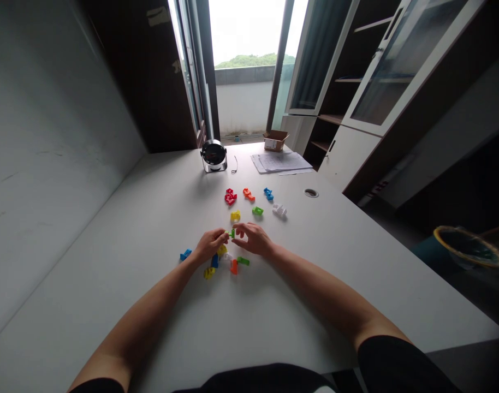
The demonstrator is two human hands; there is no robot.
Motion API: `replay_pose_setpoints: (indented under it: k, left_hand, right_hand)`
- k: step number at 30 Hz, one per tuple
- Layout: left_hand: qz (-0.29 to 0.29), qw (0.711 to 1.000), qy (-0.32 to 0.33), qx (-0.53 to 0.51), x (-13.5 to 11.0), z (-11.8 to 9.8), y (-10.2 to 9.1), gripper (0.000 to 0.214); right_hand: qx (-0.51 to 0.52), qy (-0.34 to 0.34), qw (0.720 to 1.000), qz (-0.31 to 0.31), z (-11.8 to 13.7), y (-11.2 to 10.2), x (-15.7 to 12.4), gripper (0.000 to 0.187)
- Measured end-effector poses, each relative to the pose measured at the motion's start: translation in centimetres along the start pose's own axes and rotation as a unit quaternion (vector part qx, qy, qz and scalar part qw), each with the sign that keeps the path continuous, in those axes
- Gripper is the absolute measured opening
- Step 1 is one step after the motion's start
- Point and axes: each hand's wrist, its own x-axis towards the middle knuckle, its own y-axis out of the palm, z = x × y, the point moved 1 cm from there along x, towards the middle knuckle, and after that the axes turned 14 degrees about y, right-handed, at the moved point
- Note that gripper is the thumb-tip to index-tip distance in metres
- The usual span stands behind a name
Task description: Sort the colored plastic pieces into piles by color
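My left hand (211,244) and my right hand (251,238) meet above the white table (159,229), their fingertips pinching a small green plastic block (231,233) from either side. Just below my hands lie loose blocks, among them a yellow block (222,250), a blue block (214,261), an orange block (233,266), a green block (243,261) and another yellow block (209,272). A blue block (185,254) lies left of my left hand. Farther ahead are a red stack (230,196), a yellow block (235,216) and a white block (279,210).
At the far end of the table stand a round black-and-silver fan (213,155), papers (280,162) and a cardboard box (275,140). A cable grommet (311,192) is set in the tabletop. A wall runs along the left side, and a wastebasket (468,246) stands low at right.
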Motion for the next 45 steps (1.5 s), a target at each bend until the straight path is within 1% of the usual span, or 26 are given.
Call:
replay_pose_setpoints:
  k: [2, 5, 8, 11, 17, 22, 27, 29, 36, 39, 45]
  left_hand:
    - [-0.001, 1.0, 0.0, -0.001, 0.03, 0.16, 0.05, 0.045]
    - [0.004, 1.0, -0.004, -0.004, 0.04, 0.36, 0.12, 0.044]
    - [0.003, 1.0, -0.003, -0.006, 0.04, 0.36, 0.13, 0.041]
    - [-0.01, 1.0, 0.012, 0.001, 0.01, 0.17, 0.06, 0.038]
    - [-0.014, 1.0, 0.024, 0.002, -0.1, 0.15, 0.03, 0.039]
    - [-0.011, 1.0, 0.011, -0.01, -0.07, 0.31, 0.07, 0.039]
    - [-0.002, 1.0, 0.008, -0.008, -0.03, 0.24, 0.07, 0.039]
    - [0.0, 1.0, 0.008, -0.006, 0.0, 0.17, 0.1, 0.039]
    - [0.002, 1.0, 0.005, 0.001, -0.02, -0.25, 0.08, 0.041]
    - [0.006, 1.0, 0.004, 0.006, -0.07, -0.41, -0.01, 0.042]
    - [0.003, 1.0, 0.013, 0.014, -0.05, -0.3, -0.06, 0.043]
  right_hand:
    - [-0.002, -0.01, 1.0, 0.0, -0.13, 0.11, 0.01, 0.037]
    - [-0.005, -0.023, 1.0, -0.001, -0.33, 0.23, 0.04, 0.034]
    - [-0.008, -0.014, 1.0, -0.002, -0.36, 0.21, 0.06, 0.034]
    - [-0.013, -0.008, 1.0, 0.003, -0.18, 0.12, 0.06, 0.033]
    - [-0.015, 0.006, 1.0, 0.004, 0.1, -0.11, 0.12, 0.03]
    - [-0.007, 0.014, 1.0, -0.002, 0.06, -0.14, 0.06, 0.036]
    - [-0.026, -0.014, 1.0, 0.011, 0.04, -0.1, 0.09, 0.022]
    - [-0.035, -0.016, 0.999, 0.009, 0.03, -0.12, 0.11, 0.02]
    - [-0.04, -0.012, 0.999, 0.008, 0.08, -0.29, 0.08, 0.021]
    - [-0.025, -0.009, 1.0, 0.005, 0.16, -0.34, 0.06, 0.022]
    - [0.003, -0.011, 1.0, -0.002, 0.1, -0.1, 0.06, 0.035]
